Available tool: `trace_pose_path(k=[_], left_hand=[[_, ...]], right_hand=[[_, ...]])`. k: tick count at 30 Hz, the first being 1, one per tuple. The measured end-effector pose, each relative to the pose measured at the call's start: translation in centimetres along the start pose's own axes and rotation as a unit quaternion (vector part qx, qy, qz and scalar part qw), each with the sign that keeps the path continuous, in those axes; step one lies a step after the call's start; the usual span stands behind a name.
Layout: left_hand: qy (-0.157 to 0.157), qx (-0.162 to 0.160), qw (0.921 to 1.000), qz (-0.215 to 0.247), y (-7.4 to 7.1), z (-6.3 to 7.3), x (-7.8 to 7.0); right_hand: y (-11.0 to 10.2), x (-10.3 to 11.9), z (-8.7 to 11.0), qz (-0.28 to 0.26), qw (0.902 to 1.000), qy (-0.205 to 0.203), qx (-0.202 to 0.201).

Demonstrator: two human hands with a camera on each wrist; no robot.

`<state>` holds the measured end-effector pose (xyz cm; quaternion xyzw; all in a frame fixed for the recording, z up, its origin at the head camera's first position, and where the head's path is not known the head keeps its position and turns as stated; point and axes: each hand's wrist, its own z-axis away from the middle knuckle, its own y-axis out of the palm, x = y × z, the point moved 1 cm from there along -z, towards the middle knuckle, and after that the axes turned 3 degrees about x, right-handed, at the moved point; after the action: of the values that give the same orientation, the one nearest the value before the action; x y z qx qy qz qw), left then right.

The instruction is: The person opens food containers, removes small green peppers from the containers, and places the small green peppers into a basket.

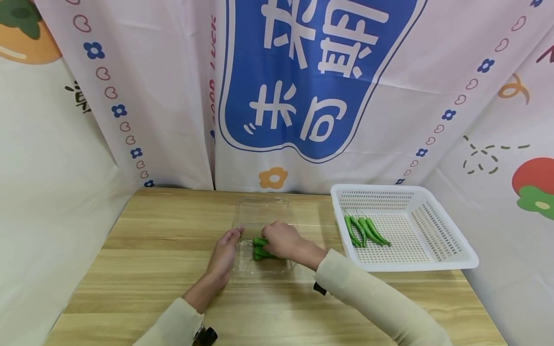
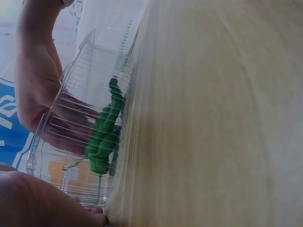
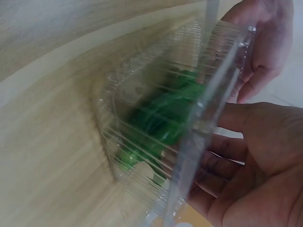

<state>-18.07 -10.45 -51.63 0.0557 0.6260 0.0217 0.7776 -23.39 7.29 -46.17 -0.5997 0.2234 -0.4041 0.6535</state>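
A clear plastic box (image 1: 246, 266) with its lid (image 1: 261, 210) folded back lies on the wooden table. Green chili peppers (image 1: 259, 251) lie inside it side by side, stems towards the left. My left hand (image 1: 223, 254) holds the box by its left side, the thumb at the rim. Reaching in from the right, my right hand (image 1: 283, 240) has its thumb and fingers around the peppers. In the right wrist view the peppers (image 3: 163, 116) are blurred behind the ribbed wall, and the fingertips are partly hidden there.
On the right stands a white perforated basket (image 1: 450, 240) with several more green chili peppers (image 1: 365, 230) at its left side. The wooden table (image 1: 151, 259) meets a printed cloth (image 1: 173, 96) at the back.
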Motion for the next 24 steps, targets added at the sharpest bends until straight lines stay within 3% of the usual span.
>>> trace_pose_path(k=[7,24], left_hand=[[-0.003,0.005,1.0,0.001,0.03,-0.07,-0.09],[-0.001,0.0,1.0,0.006,0.04,-0.15,0.04]], right_hand=[[0.67,0.03,-0.37,0.006,0.9998,-0.002,-0.017],[0.77,0.31,-0.36,0.001,0.9999,-0.003,-0.016]])
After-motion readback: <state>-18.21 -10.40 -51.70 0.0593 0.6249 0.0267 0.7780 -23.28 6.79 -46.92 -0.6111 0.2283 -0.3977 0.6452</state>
